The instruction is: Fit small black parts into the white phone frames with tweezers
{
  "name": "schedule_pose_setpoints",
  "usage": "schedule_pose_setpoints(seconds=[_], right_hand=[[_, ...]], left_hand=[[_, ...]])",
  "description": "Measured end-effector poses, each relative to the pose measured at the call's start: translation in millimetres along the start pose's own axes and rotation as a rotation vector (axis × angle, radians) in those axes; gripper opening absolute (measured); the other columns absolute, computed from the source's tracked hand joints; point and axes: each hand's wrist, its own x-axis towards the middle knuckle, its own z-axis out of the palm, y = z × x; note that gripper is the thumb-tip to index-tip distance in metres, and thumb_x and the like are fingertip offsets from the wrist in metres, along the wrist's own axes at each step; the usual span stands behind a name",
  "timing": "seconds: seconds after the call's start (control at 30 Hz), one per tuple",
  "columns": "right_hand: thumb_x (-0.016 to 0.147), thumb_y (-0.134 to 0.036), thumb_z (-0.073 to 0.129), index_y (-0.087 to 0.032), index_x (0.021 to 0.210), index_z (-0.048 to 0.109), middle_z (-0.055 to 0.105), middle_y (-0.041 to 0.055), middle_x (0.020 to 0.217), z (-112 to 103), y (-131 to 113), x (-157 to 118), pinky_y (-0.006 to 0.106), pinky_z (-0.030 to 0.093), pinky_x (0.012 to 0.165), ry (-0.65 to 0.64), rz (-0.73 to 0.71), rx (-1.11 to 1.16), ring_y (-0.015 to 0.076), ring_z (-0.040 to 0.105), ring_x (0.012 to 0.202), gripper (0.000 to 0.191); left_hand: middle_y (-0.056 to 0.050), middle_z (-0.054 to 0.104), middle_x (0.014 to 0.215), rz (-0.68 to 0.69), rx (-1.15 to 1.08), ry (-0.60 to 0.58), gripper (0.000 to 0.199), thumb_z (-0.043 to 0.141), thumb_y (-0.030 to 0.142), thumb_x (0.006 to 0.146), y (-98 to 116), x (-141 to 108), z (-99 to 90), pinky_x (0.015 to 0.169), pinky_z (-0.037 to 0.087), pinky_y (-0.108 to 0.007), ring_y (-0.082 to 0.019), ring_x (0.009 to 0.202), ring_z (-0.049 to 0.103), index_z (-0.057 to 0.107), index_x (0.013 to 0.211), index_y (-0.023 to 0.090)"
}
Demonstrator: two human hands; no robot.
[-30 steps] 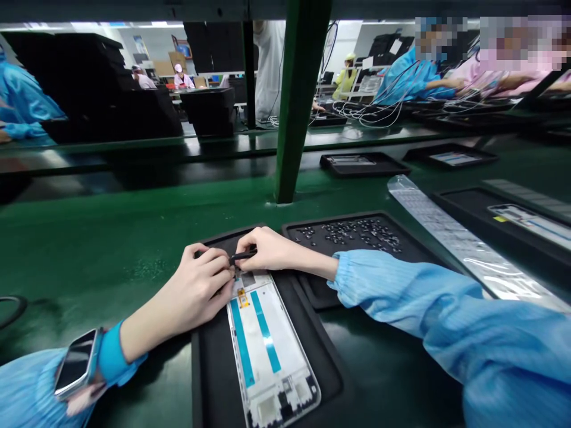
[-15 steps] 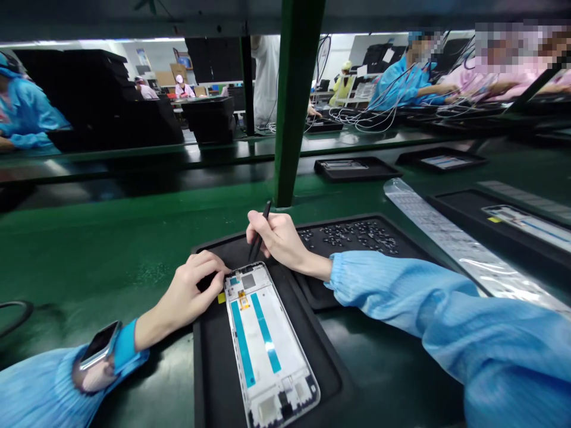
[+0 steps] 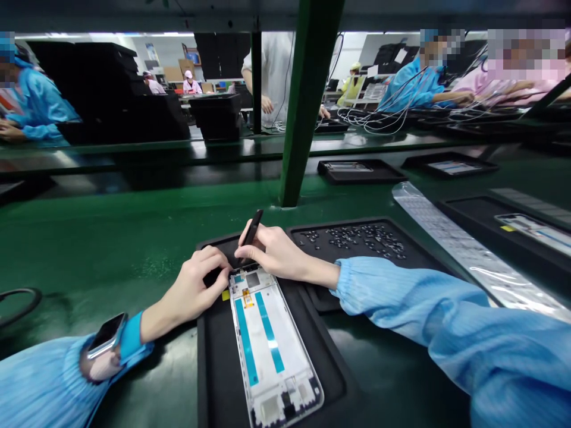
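A silver phone frame (image 3: 267, 333) with two blue strips lies in a black tray (image 3: 328, 380). At its top left corner is my left hand (image 3: 200, 282), fingers curled and fingertips touching the edge; whether they pinch anything small is hidden. My right hand (image 3: 276, 252) is closed on black tweezers (image 3: 253, 229), held tilted over the frame's top edge, their tips hidden by the fingers. Beside them, a second black tray (image 3: 352, 221) holds several small dark parts (image 3: 379, 239). A yellow tab (image 3: 225, 295) sticks out at the frame's left side.
A clear plastic strip of parts (image 3: 450, 238) lies to the right, near another tray with a phone frame (image 3: 539, 232). Two more trays stand farther back. A green post (image 3: 307, 107) rises behind the trays. Several people work across the bench. A black cable loop (image 3: 27, 306) is at left.
My right hand has moved down and slightly left relative to the phone frame, bringing the tweezers to its top edge. My left hand stays at the corner. The whole view has shifted slightly.
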Motion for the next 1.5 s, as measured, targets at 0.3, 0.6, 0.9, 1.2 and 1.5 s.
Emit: schedule_pose_setpoints(seconds=[0.3,0.6,0.9,1.2,1.5], right_hand=[[0.085,-0.026,0.054,-0.014,0.081,0.047,0.058,0.0006,0.073,0.4,1.0,-0.1,0.021,0.045,0.060,-0.107,-0.031,-0.046,0.0110,0.060,0.062,0.014],[0.085,-0.026,0.054,-0.014,0.075,0.051,0.057,0.0018,0.074,0.9,1.5,0.8,0.022,0.043,0.065,-0.102,-0.147,-0.148,0.0123,0.056,0.067,0.016],[0.085,-0.025,0.053,-0.015,0.075,0.050,0.058,0.0024,0.075,3.1,0.2,0.5,0.022,0.043,0.065,-0.111,-0.170,-0.179,0.0122,0.057,0.066,0.014],[0.083,-0.029,0.056,-0.015,0.078,0.049,0.057,-0.0009,0.063,0.0,1.8,-3.3,0.022,0.042,0.056,-0.010,0.050,-0.062,0.0120,0.057,0.058,0.016],[0.083,-0.027,0.056,-0.015,0.077,0.052,0.058,0.0002,0.067,1.6,1.9,-3.4,0.022,0.039,0.057,-0.005,-0.037,-0.156,0.0113,0.054,0.059,0.015]], left_hand=[[-0.003,0.059,0.078,0.006,0.006,0.005,0.015,0.041,0.019,0.084,3.1,1.8,-0.2,0.070,0.040,-0.029,-0.015,0.075,0.053,0.053,0.074,0.017],[-0.003,0.058,0.079,-0.003,0.023,0.000,0.015,0.041,0.019,0.085,4.1,1.5,0.3,0.071,0.039,-0.029,-0.015,0.076,0.053,0.053,0.075,0.017],[-0.003,0.060,0.081,0.011,0.048,-0.012,0.015,0.042,0.019,0.085,1.2,1.4,-0.6,0.072,0.039,-0.030,-0.016,0.077,0.053,0.054,0.076,0.016],[-0.003,0.059,0.079,0.009,0.049,-0.012,0.016,0.041,0.019,0.085,1.7,1.5,-0.9,0.071,0.039,-0.030,-0.016,0.077,0.053,0.055,0.076,0.017],[-0.002,0.059,0.078,0.010,0.040,-0.013,0.016,0.041,0.018,0.084,3.3,1.7,-0.7,0.071,0.038,-0.030,-0.016,0.076,0.053,0.054,0.077,0.017]])
